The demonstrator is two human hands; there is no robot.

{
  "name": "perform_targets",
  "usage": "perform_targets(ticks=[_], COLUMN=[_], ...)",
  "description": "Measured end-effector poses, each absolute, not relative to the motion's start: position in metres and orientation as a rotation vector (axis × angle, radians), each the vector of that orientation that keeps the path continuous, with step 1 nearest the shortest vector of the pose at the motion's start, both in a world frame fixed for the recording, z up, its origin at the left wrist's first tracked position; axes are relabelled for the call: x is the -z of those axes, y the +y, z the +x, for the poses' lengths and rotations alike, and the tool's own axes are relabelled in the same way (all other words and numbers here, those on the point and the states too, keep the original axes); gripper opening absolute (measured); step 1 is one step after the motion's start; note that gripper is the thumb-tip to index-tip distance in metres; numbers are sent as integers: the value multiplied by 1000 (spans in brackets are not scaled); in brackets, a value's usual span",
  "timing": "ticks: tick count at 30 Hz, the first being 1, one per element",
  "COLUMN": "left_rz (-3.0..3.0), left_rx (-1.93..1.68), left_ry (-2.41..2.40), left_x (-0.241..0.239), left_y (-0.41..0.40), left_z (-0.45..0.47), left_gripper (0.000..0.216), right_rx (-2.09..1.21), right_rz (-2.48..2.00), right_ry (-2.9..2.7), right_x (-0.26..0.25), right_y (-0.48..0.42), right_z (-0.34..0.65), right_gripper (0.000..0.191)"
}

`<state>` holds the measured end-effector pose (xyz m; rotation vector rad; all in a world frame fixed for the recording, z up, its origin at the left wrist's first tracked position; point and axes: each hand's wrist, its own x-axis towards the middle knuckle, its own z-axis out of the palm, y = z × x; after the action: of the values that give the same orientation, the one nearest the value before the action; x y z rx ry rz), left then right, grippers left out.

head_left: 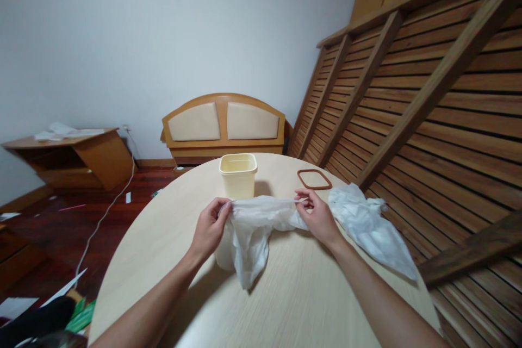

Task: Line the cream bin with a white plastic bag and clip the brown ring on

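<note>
A thin white plastic bag [253, 228] is stretched between my two hands above the round table. My left hand [212, 223] pinches one upper corner of it, fingers closed. At the opposite end of the same edge, my right hand [316, 215] grips the bag between thumb and fingers. The rest of the bag droops in folds toward the tabletop. Just beyond it stands a pale yellow square bin [238, 179], upright, with its open top showing. A brown rounded-square ring [314, 179] lies flat beyond my right hand.
More crumpled white plastic bags [369, 225] lie at the right of the round table [310, 293]. Wooden slatted panels [408, 136] lean close along the right side. A headboard [224, 119] stands behind; a low cabinet [93, 160] and scattered litter are at left.
</note>
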<state>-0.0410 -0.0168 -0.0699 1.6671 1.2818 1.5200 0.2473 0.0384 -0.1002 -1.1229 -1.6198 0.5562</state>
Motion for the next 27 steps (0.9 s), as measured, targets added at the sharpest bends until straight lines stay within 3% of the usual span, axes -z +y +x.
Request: perform_targets(ticks=[8, 17, 21, 24, 27], left_rz=[1615, 2056, 2260, 2378, 2404], left_rx=[-1359, -935, -999, -964, -819], left_ry=[1347, 993, 1208, 1427, 1581], left_x=[80, 65, 69, 76, 84], left_y=[-6, -32, -25, -16, -12], left_z=[-45, -40, -47, -55, -62], left_gripper=[33, 40, 30, 30, 49], right_rx=[-324, -322, -201, -124, -149], right_rz=[-1128, -1081, -968, -886, -897], right_ry=[-1657, -1727, -1997, -2220, -2380], right_x=[94, 90, 79, 72, 72], right_y=[39, 36, 20, 4, -13], right_z=[253, 262, 253, 235, 214], right_gripper=[13, 28, 33, 49, 82])
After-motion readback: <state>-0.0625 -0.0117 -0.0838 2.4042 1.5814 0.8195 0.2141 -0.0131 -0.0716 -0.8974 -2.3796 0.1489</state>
